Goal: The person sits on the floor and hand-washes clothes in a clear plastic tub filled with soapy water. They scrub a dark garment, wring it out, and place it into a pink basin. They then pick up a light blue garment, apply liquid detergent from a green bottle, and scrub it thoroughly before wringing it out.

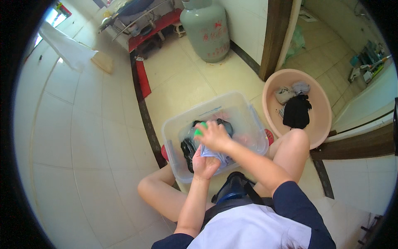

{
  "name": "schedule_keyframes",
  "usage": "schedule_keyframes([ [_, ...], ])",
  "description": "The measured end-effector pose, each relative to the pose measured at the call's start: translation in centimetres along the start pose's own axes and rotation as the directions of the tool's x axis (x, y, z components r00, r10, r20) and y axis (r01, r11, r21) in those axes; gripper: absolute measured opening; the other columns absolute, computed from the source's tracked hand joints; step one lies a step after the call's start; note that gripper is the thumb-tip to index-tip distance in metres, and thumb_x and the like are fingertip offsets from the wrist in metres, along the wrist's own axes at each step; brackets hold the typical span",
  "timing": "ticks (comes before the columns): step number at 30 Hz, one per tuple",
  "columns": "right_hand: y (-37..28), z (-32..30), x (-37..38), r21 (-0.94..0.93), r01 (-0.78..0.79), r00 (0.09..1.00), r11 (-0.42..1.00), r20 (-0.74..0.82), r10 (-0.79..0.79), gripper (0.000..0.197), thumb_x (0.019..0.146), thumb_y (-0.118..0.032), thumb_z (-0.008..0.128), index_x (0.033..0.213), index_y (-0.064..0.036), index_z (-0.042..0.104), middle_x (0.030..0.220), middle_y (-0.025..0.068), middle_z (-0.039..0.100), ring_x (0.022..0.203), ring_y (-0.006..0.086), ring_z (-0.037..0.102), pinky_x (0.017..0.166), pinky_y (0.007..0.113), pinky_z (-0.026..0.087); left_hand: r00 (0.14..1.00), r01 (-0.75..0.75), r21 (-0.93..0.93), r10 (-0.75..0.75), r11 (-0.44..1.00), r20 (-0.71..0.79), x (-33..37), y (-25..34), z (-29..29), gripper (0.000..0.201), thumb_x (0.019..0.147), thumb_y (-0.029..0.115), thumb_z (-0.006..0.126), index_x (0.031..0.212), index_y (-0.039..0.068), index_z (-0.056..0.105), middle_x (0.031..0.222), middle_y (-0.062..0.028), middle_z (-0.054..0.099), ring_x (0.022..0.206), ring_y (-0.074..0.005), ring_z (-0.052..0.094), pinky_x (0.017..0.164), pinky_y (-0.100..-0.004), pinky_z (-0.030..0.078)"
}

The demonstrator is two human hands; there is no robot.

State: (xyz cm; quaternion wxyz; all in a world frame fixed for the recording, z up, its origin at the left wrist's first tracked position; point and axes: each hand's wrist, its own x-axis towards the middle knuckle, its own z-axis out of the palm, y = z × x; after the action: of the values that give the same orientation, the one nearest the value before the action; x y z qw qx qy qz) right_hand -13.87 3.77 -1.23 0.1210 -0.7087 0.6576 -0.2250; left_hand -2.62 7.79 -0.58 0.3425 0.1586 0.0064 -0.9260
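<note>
So, clear tub has dark clothes, peach basin at 2 o'clock has more. Right fingers grip a green thing; lavender cloth at their 6, in left fingers.

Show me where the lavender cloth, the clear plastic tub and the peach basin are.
Lavender cloth [209, 152]: head view, visible fold between the hands.
Clear plastic tub [233, 103]: head view, inside of its far wall.
Peach basin [320, 111]: head view, bare inner wall, right side.
</note>
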Motion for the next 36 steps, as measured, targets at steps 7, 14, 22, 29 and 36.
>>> schedule_keyframes([
  [7, -1.7, -0.1, -4.1, 0.146, 0.140, 0.958, 0.979, -0.268, -0.097, 0.041, 0.091, -0.038, 0.047, 0.122, -0.0114, 0.044, 0.101, 0.0212, 0.052, 0.093, 0.0383, 0.051, 0.081, 0.046, 0.042, 0.972, -0.123, 0.147, 0.090, 0.981, 0.215, 0.9, 2.8, 1.6, 0.049, 0.097, 0.041, 0.025, 0.124, 0.008, 0.048, 0.127, -0.0076, 0.052, 0.119, -0.0240, 0.046, 0.103, -0.0405, 0.031],
  [14, 2.0, 6.3, -4.8, 0.913, -0.209, 0.626, 0.351, -0.151, 0.765, 0.042, 0.092, -0.036, 0.047, 0.121, -0.0051, 0.044, 0.105, 0.0211, 0.055, 0.100, 0.0353, 0.050, 0.085, 0.043, 0.040, 0.981, -0.191, 0.116, 0.195, 0.975, -0.025, -0.6, 0.4, 7.2, 0.046, 0.095, 0.040, 0.035, 0.122, 0.006, 0.050, 0.126, -0.0094, 0.052, 0.119, -0.0275, 0.045, 0.105, -0.0454, 0.028],
  [22, 1.7, 6.0, -4.5, 0.741, 0.009, 0.710, -0.672, 0.468, 0.526, 0.046, 0.094, -0.044, 0.042, 0.126, -0.0113, 0.040, 0.119, 0.0118, 0.050, 0.106, 0.0249, 0.050, 0.092, 0.041, 0.041, 0.887, -0.263, 0.690, 0.450, 0.674, -0.101, 0.8, 1.1, 4.7, 0.058, 0.093, 0.049, 0.040, 0.131, 0.006, 0.039, 0.127, -0.0110, 0.049, 0.116, -0.0251, 0.048, 0.100, -0.0399, 0.036],
  [29, -6.1, 1.4, -3.6, 0.412, -0.207, 0.963, 0.888, -0.073, 0.258, 0.046, 0.084, -0.038, 0.057, 0.124, -0.0191, 0.046, 0.104, 0.0187, 0.050, 0.088, 0.0368, 0.054, 0.071, 0.047, 0.045, 0.907, -0.357, 0.098, 0.320, 0.929, 0.275, 3.5, 2.6, -5.5, 0.041, 0.091, 0.047, 0.038, 0.115, 0.016, 0.050, 0.101, -0.0074, 0.051, 0.090, -0.0266, 0.050, 0.077, -0.0386, 0.043],
  [36, -2.0, 1.9, -3.9, 0.204, -0.034, 0.959, 0.978, -0.267, 0.089, 0.041, 0.085, -0.040, 0.053, 0.120, -0.0190, 0.048, 0.105, 0.0152, 0.051, 0.100, 0.0344, 0.049, 0.080, 0.049, 0.040, 0.873, -0.296, 0.434, 0.426, 0.851, -0.240, 4.0, 2.2, -5.1, 0.040, 0.091, 0.035, 0.032, 0.116, 0.011, 0.053, 0.122, -0.0124, 0.051, 0.113, -0.0325, 0.049, 0.098, -0.0464, 0.039],
])
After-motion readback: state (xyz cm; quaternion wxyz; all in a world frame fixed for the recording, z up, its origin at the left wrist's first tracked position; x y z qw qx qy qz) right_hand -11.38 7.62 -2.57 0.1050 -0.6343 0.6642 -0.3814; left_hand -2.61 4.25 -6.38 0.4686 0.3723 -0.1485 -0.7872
